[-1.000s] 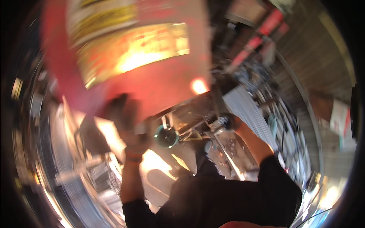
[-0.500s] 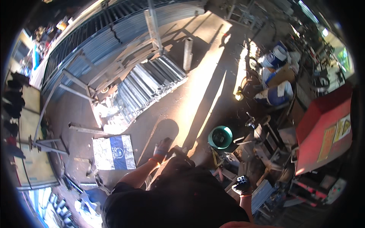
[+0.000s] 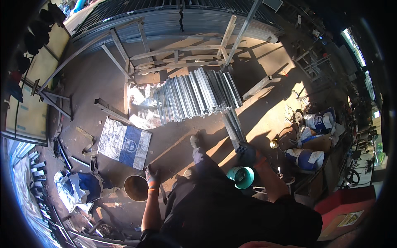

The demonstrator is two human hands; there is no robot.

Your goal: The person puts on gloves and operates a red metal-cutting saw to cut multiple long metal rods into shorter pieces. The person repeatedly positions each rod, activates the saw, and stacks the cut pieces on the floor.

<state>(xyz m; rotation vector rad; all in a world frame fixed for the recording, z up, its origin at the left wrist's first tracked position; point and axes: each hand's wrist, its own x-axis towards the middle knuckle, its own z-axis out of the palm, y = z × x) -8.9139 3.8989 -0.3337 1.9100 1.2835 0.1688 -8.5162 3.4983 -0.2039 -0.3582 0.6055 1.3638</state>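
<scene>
My right hand [image 3: 247,152], in a dark glove, is closed round the near end of a few square metal tubes [image 3: 233,128]. They point away from me, and their far ends meet the right front of a pile of similar tubes [image 3: 194,95]. My left hand [image 3: 153,177], in a grey glove with an orange cuff, hangs with its fingers apart and holds nothing. It is beside a round brown bucket [image 3: 136,188]. Just below my right hand stands a green bucket [image 3: 241,177].
A white and blue sack [image 3: 125,142] lies flat on the floor at left. Metal frames [image 3: 178,60] stand behind the pile. White and blue containers [image 3: 306,159] and a red metal housing [image 3: 345,206] are at right. A crumpled sack [image 3: 78,188] lies near left.
The view has turned to the right and moved toward the pile. My right hand has swung forward from my side with the tubes, which now reach the pile. My left hand has stayed low.
</scene>
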